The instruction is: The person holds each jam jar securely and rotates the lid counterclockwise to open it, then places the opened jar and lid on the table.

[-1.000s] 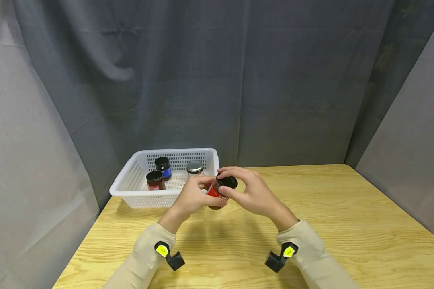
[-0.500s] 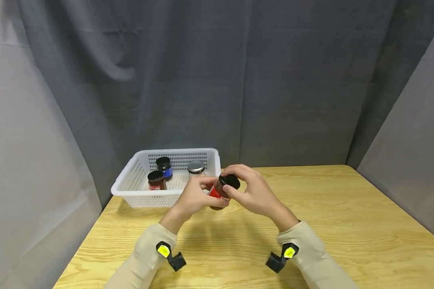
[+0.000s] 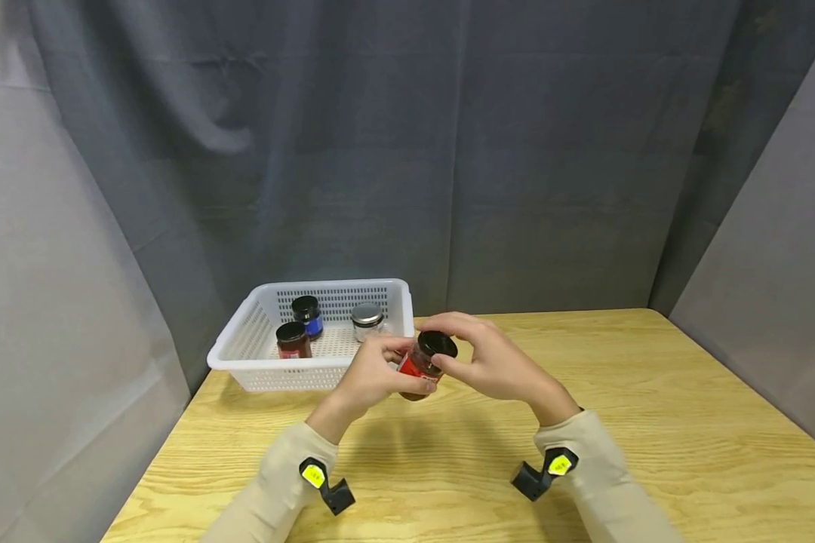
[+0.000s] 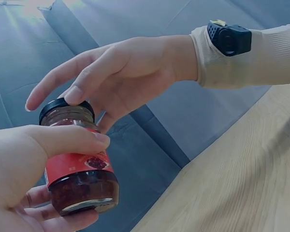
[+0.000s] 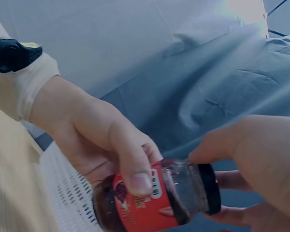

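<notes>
Off the near right corner of the basket [image 3: 261, 364], above the bench [image 3: 618, 422], left hand [image 3: 370, 375] grips the tilted red jar [image 4: 79, 170]; right hand [image 3: 492, 364] holds its black lid [image 3: 438, 343]. Weak left grip could let it spin or drop. Blue-labelled jar [image 3: 312, 326], second red jar [image 3: 293, 343], silver-lidded jar [image 3: 367, 315] sit in the basket, which could get bumped.

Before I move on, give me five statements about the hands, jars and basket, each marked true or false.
1. The left hand grips a jar with a red label. True.
2. That jar stands upright. False: it is tilted, held above the table.
3. The fingers of the right hand are at its black lid. True.
4. The blue-labelled jar is inside the basket. True.
5. Every jar in there has a black lid. False: one has a silver lid.
</notes>
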`<state>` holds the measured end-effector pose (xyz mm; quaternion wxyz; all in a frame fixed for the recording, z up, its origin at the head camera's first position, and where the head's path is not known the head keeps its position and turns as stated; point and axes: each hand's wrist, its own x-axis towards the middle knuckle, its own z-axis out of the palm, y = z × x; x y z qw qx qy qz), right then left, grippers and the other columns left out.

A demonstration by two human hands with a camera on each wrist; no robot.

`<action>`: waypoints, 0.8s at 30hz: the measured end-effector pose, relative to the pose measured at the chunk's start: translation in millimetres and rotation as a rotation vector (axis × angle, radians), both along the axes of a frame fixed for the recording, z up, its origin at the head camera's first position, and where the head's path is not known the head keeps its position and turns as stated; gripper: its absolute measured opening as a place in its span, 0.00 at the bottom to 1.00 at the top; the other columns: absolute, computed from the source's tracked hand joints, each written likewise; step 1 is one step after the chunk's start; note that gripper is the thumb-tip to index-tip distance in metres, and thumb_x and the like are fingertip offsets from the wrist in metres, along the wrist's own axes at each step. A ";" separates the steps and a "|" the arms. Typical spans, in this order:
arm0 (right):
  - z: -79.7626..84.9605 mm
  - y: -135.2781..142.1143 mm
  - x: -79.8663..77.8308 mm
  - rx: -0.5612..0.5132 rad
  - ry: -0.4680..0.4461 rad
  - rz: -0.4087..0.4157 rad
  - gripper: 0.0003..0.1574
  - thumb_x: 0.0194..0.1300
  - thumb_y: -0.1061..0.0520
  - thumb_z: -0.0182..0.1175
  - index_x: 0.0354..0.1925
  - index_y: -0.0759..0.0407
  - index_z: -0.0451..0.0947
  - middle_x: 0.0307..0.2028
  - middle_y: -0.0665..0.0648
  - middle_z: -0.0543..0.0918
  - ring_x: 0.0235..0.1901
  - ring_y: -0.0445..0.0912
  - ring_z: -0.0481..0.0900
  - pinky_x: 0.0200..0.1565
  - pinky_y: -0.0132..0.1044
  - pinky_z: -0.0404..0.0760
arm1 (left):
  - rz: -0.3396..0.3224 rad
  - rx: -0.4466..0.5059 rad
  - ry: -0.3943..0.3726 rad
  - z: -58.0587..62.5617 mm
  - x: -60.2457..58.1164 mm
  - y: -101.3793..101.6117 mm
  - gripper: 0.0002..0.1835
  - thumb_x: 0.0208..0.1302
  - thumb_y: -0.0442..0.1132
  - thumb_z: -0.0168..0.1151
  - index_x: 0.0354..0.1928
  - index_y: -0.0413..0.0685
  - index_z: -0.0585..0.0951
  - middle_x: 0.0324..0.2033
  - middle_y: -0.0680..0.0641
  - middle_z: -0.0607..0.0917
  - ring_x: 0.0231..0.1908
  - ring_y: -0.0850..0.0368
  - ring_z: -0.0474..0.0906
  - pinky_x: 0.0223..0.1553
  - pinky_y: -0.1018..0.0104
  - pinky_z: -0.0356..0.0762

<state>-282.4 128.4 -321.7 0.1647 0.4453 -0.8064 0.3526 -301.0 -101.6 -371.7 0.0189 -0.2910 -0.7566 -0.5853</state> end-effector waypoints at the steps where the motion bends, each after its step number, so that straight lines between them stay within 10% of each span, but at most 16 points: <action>1: 0.7 1.9 0.0 0.016 0.001 0.009 0.29 0.67 0.64 0.68 0.65 0.56 0.79 0.60 0.52 0.82 0.60 0.49 0.78 0.61 0.54 0.76 | -0.001 0.003 -0.003 -0.1 0.5 1.5 0.27 0.46 0.38 0.86 0.52 0.53 0.90 0.46 0.50 0.87 0.44 0.47 0.81 0.40 0.55 0.83; 24: 1.8 14.9 -6.3 0.058 -0.024 0.093 0.21 0.73 0.67 0.61 0.60 0.52 0.83 0.64 0.53 0.74 0.61 0.50 0.74 0.54 0.52 0.79 | -0.005 0.064 -0.091 -3.2 -2.1 12.8 0.29 0.47 0.34 0.85 0.56 0.48 0.88 0.42 0.47 0.90 0.41 0.48 0.86 0.36 0.59 0.86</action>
